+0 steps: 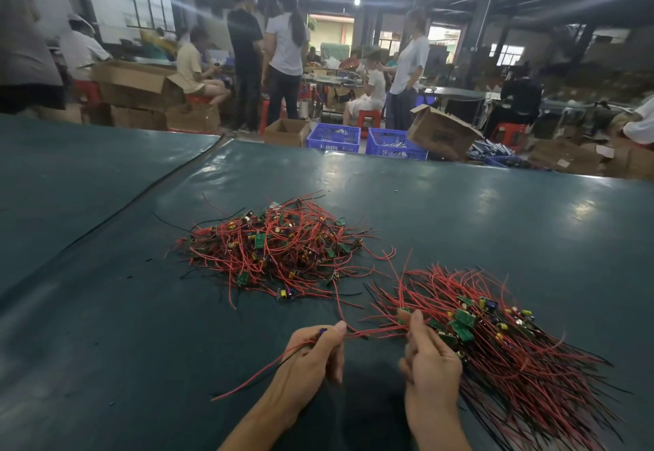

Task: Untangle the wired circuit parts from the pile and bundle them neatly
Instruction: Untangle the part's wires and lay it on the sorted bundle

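Head view: left hand (315,346) and right hand (430,358) tight around wired circuit parts (495,351); blue crates (334,137), contents unclear

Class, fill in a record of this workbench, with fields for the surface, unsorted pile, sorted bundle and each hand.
surface: dark green table mat
unsorted: tangled pile of small green circuit boards with red and black wires, centre
sorted: aligned bundle of the same parts, right of the pile
left hand: grips a single wired part
right hand: pinches that part's red wires, at the bundle's near edge
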The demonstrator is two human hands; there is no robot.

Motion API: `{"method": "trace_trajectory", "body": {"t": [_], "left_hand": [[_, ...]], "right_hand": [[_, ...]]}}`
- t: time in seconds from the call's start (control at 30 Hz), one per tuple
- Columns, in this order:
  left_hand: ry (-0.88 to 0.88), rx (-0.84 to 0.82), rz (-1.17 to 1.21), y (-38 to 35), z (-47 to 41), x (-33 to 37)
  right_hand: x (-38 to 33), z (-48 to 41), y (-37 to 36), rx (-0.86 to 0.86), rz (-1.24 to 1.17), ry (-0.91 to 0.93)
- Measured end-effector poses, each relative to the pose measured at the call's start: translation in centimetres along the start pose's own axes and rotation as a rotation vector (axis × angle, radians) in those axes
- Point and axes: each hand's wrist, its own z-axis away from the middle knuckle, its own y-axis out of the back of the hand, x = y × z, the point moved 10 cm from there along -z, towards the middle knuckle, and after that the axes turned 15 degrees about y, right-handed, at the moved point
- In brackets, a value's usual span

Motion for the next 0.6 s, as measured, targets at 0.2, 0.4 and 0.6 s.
{"method": "trace_trajectory", "body": {"t": [0.2,0.4,0.6], "left_hand": [[0.086,-0.028,0.077,0.0,-0.1,-0.8],[0.081,-0.115,0.064,-1.1,0.4,-0.2],[0.089,-0.114,-0.032,-1.6,0.6,-0.1]], "right_hand": [[-0.2,2.2,-3.7,-0.265,0.104,0.037],[-0.2,3.4,-5.3,-0.311,0.151,0.062],[-0.3,0.6,0.0,0.007,0.02,-0.036]]}}
